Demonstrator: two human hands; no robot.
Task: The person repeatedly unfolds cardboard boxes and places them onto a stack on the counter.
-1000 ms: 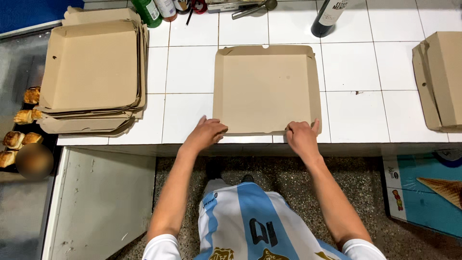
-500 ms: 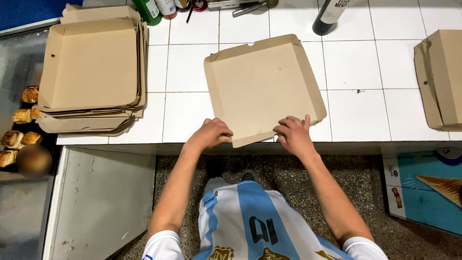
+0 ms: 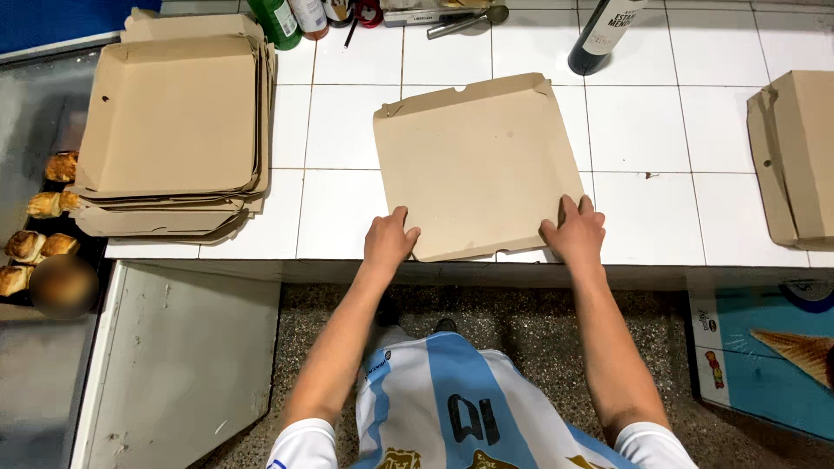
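A flat brown cardboard box tray [image 3: 478, 161] lies on the white tiled counter [image 3: 643, 130], turned slightly counter-clockwise. My left hand [image 3: 388, 240] presses on its near left corner. My right hand [image 3: 575, 230] grips its near right corner, fingers on top of the cardboard. Both hands are at the counter's front edge.
A stack of several folded cardboard boxes [image 3: 174, 122] sits at the left. Another cardboard box [image 3: 795, 156] lies at the right edge. A dark bottle [image 3: 604, 35], green bottles [image 3: 278, 19] and utensils [image 3: 460, 19] stand at the back. Baked pastries [image 3: 39, 221] lie on a surface far left.
The cardboard tray has been rotated on the counter, first tilting clockwise, then swinging round to a slight counter-clockwise angle. Both hands stayed at its near edge and shifted with it.
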